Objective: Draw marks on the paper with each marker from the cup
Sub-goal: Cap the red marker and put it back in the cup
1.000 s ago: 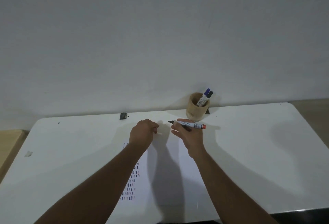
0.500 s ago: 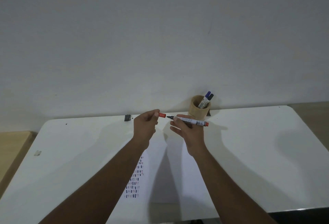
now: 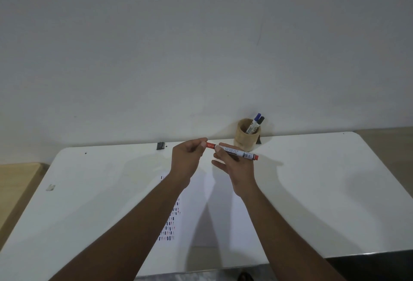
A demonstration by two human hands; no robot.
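Note:
A red marker (image 3: pixel 237 152) with a white barrel lies level above the table, gripped by my right hand (image 3: pixel 234 164). My left hand (image 3: pixel 187 157) pinches its red cap (image 3: pixel 210 145), which sits on the marker's tip. Under my forearms lies the white paper (image 3: pixel 201 213), with rows of short blue, dark and red marks down its left side. A wooden cup (image 3: pixel 244 137) stands at the back of the table by the wall. In it are a blue-capped marker (image 3: pixel 254 122) and a black-capped marker (image 3: pixel 259 122).
The white table (image 3: pixel 312 191) has a small black clip (image 3: pixel 160 146) at its back edge and a scrap of tape (image 3: pixel 50 187) on the left. A wooden surface (image 3: pixel 15 180) adjoins the table on the left. The grey wall rises directly behind.
My left hand rose from the paper with the red cap and brought it onto the marker's tip. My right hand has kept the marker level.

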